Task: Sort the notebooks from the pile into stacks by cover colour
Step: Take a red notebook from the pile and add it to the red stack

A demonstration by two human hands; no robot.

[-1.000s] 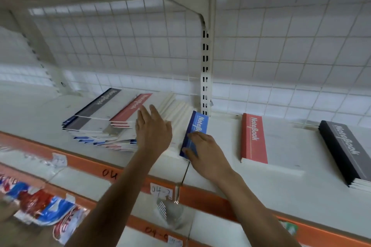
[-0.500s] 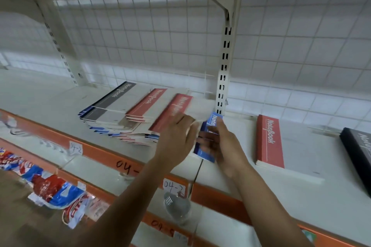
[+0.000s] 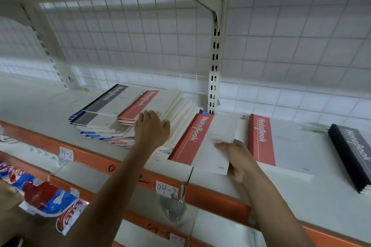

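A messy pile of notebooks with red, grey and blue covers lies on the white shelf at centre left. My left hand rests flat on the pile's right part, fingers straight. My right hand pinches the near right corner of a red-spined notebook, thumb on top, holding it just right of the pile. A blue cover edge peeks out behind it. To the right lies a stack of red notebooks, and further right a stack of black notebooks.
The white shelf has an orange front rail with the handwritten label 04-2. A slotted upright post and wire grid back panel stand behind. On the lower shelf lie red, white and blue packets.
My right hand has swapped the blue notebook for a red one and now holds it by its corner, further right. My left hand has moved onto the pile's right side.
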